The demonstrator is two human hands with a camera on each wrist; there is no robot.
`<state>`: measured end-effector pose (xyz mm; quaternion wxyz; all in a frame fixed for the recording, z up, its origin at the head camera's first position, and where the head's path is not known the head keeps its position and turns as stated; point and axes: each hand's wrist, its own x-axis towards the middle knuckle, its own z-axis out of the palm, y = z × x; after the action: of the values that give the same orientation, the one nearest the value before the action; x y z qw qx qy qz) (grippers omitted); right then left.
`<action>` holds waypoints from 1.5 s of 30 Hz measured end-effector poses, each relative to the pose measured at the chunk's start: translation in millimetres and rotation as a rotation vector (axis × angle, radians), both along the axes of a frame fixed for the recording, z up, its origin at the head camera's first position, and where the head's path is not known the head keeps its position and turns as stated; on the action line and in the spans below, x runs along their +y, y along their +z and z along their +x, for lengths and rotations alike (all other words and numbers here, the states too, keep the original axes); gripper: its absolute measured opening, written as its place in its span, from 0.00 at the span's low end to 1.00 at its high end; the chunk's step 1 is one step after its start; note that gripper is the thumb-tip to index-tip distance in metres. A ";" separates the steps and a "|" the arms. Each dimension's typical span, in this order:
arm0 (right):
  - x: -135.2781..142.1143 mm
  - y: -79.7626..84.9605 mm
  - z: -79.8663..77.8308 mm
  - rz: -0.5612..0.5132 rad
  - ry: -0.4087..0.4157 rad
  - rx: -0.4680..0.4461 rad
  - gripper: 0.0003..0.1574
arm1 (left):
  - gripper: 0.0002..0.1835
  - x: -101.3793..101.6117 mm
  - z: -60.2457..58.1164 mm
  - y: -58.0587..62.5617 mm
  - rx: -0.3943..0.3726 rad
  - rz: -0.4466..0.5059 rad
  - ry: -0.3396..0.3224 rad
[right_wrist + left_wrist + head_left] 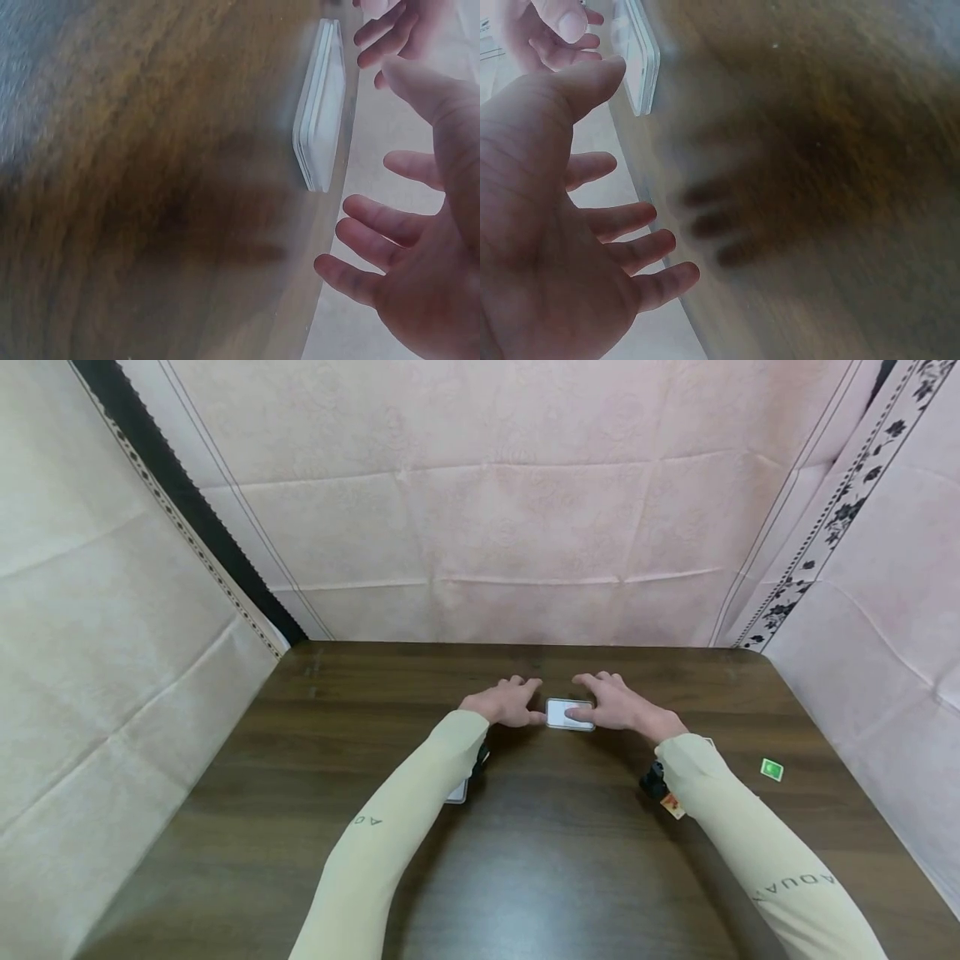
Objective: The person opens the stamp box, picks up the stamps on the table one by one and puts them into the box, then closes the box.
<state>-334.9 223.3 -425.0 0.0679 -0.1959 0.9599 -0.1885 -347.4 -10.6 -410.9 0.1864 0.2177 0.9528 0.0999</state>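
A flat white rectangular case with clear, layered edges (561,713) lies on the dark wooden table, between the two hands in the head view. On its left is my left hand (504,702), fingers spread and thumb pointing toward the case's near corner. My right hand (617,705) is at the other side, its thumb overlapping the white top in the head view. Both wrist views show bare palms with nothing held; the left wrist view has the case (639,64) beyond the thumb, and the right wrist view shows the case (321,112) close by the fingers.
A small green card (772,769) lies to the right on the table. Near the right wrist camera is an orange-patterned card (672,806), partly covered by the sleeve. A pale flat item (457,793) shows from under the left forearm. Light cloth (525,527) hangs behind the table and along both sides.
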 end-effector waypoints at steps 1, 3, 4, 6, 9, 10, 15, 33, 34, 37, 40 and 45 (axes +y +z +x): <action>-0.4 -0.6 -0.8 0.003 0.004 -0.001 0.48 | 0.42 0.2 0.0 -0.2 -0.001 -0.002 -0.002; -1.4 -1.0 -2.0 0.005 0.005 -0.004 0.49 | 0.42 0.8 0.1 -0.6 -0.002 -0.002 -0.005; -1.8 -0.9 -2.6 0.005 0.005 -0.005 0.49 | 0.42 0.9 -0.2 -1.0 -0.002 -0.002 -0.007; -2.5 -0.7 -3.4 0.005 0.003 -0.006 0.49 | 0.42 1.6 -0.5 -1.8 -0.003 -0.001 -0.012; -3.8 -0.4 -3.6 0.012 0.003 -0.004 0.48 | 0.41 2.8 -0.7 -3.0 0.003 -0.007 -0.012; -3.7 -0.5 -3.4 0.016 0.004 -0.006 0.48 | 0.41 3.3 -0.7 -3.5 0.006 -0.011 -0.009; 0.4 -0.8 -1.0 0.048 0.006 -0.019 0.47 | 0.41 7.6 0.2 -4.5 0.006 -0.020 -0.005; 0.8 -7.5 -0.8 0.070 0.021 -0.025 0.48 | 0.41 17.3 0.9 -14.1 0.037 -0.039 -0.025; 0.2 -7.7 -1.2 0.072 0.021 -0.024 0.47 | 0.41 17.3 0.9 -14.0 0.038 -0.036 -0.025; -1.0 -7.3 -1.7 0.077 0.020 -0.026 0.46 | 0.41 17.3 0.2 -13.2 0.035 -0.027 -0.029; -1.8 -7.5 -2.2 0.080 0.020 -0.026 0.46 | 0.41 17.6 -0.3 -13.0 0.033 -0.021 -0.036; -3.5 -9.7 -2.5 0.082 0.016 -0.031 0.45 | 0.40 18.9 -0.9 -13.6 0.036 -0.024 -0.047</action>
<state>-337.3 219.8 -434.7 0.0922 -0.1976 0.9641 -0.1513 -348.3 8.2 -424.6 0.1743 0.2393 0.9518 0.0801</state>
